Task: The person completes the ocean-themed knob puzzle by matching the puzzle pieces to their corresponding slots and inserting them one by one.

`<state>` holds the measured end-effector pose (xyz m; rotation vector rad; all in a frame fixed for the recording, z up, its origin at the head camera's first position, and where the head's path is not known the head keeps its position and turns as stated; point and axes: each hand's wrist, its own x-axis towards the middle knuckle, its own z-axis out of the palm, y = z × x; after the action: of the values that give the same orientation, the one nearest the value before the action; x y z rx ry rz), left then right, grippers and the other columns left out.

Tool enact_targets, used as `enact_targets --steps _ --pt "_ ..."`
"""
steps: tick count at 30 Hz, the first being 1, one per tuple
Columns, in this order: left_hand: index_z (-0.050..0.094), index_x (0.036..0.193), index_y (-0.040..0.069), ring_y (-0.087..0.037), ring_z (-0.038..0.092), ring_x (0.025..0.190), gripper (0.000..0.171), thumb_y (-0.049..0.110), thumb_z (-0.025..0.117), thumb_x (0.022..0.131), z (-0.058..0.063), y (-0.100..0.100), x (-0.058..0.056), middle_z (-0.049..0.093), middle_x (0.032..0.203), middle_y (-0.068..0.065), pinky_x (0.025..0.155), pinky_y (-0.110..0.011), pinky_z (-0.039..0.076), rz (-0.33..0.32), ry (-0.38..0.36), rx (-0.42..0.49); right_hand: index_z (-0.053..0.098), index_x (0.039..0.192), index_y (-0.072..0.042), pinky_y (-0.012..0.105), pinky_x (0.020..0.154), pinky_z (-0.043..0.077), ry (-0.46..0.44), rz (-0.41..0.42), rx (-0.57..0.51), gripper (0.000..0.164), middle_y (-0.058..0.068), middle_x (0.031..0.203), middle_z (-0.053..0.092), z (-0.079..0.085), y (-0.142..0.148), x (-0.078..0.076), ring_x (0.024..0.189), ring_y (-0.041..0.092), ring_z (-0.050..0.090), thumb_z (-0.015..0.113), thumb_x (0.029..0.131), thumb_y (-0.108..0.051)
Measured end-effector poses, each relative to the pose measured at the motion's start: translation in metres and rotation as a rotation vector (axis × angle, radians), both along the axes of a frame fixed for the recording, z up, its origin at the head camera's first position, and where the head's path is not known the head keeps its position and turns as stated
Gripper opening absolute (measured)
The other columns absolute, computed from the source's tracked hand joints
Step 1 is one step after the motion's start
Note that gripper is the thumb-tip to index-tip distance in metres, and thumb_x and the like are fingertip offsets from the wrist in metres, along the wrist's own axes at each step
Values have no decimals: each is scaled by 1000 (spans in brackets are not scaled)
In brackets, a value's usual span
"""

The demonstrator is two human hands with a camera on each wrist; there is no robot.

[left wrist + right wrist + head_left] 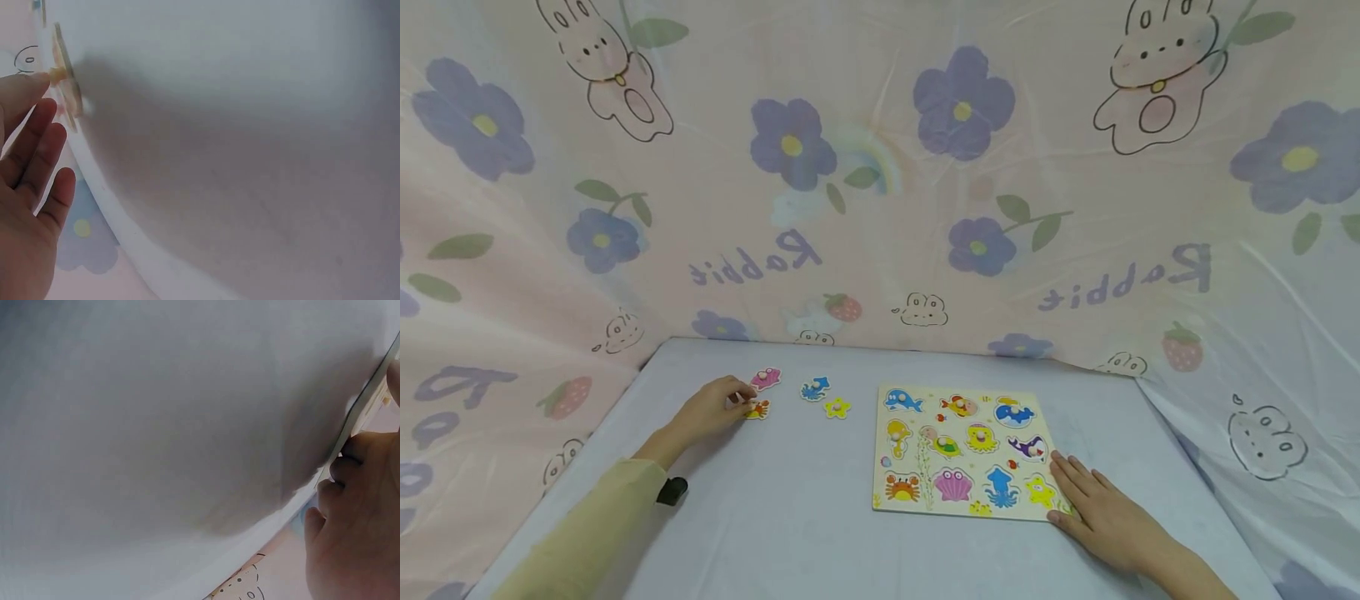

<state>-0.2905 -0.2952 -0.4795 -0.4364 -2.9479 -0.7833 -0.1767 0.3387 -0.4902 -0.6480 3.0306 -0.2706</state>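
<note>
In the head view my left hand (711,410) pinches the small knob of a crab puzzle piece (761,409) at the left of the table. The left wrist view shows thumb and forefinger at the knob (57,76), with that piece (70,87) seen edge-on. Close by lie a pink shell piece (766,379), a blue squid piece (815,388) and a yellow starfish piece (837,407). My right hand (1108,518) rests with extended fingers against the right edge of a wooden sea-animal puzzle board (931,398). Crab, shell, squid and starfish pictures line its bottom row.
A white cloth covers the table (805,500). Behind it and at both sides hangs a curtain (880,217) printed with rabbits and flowers. A small black object (672,491) is at the left wrist, by the sleeve (602,517).
</note>
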Motion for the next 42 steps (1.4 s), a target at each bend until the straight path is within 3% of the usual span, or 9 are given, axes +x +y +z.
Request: enact_targets --steps 7,19,34,42 --pt "75 106 9 -20 61 92 12 8 75 94 -3 -3 0 67 100 1 79 -40 52 -23 -27 3 47 154 -1 61 116 33 27 5 -3 79 14 164 39 -1 1 0 150 40 36 60 100 -58" --pt "74 107 8 -19 60 91 13 4 73 94 -7 2 1 66 98 1 82 -40 51 11 -54 22 47 154 0 64 115 33 -1 3 5 81 15 164 38 -1 1 1 150 41 35 59 100 -59" --pt "75 110 8 -22 62 94 14 7 73 96 -8 3 4 68 102 -2 84 -45 53 42 -41 39 46 154 0 63 116 32 12 11 15 80 15 164 38 -2 1 -1 150 41 35 59 100 -58" --pt "75 109 8 -24 64 97 14 6 75 95 -2 14 13 70 103 -3 86 -48 54 24 17 67 47 153 1 63 116 32 15 11 18 79 15 164 38 -1 1 -1 150 42 35 59 100 -57"
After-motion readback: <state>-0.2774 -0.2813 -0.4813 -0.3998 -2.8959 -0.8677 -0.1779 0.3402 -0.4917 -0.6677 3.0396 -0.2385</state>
